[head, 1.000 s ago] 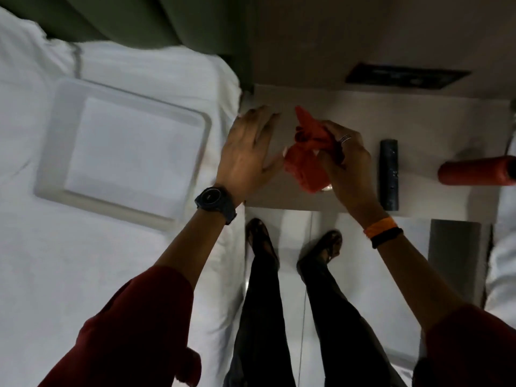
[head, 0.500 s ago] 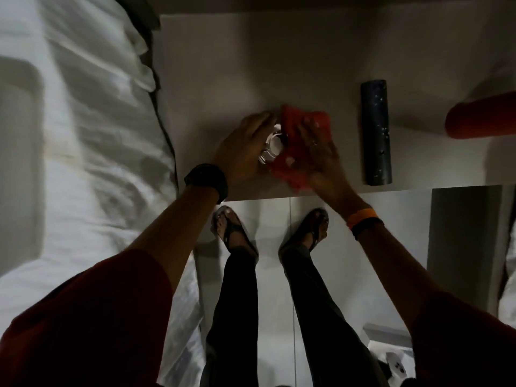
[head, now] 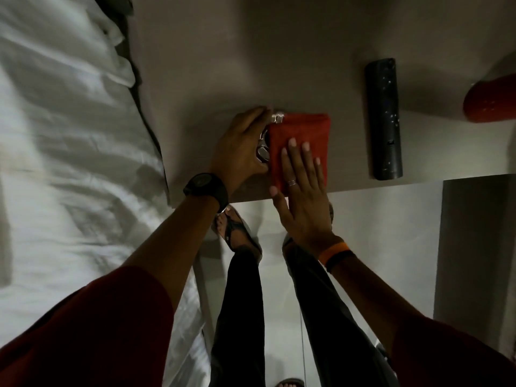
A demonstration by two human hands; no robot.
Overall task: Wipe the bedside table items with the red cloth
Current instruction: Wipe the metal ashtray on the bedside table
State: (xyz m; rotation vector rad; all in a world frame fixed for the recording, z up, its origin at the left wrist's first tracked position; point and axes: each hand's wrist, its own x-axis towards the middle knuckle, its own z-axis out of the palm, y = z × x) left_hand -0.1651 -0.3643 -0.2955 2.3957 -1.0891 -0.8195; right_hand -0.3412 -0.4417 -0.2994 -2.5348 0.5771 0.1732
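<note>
I see right hand (head: 303, 196) flat, fingers together, pressing red cloth (head: 300, 135) — left hand (head: 241, 148) cupped around shiny metal item (head: 264, 153), fingers curled.

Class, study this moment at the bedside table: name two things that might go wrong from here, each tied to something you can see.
1. The red cloth lies near the bedside table's front edge under the right hand; a pull toward the person might drag it off.
2. The shiny metal item sits half hidden between cloth and left hand; a wiping stroke might knock it away or to the floor.
</note>
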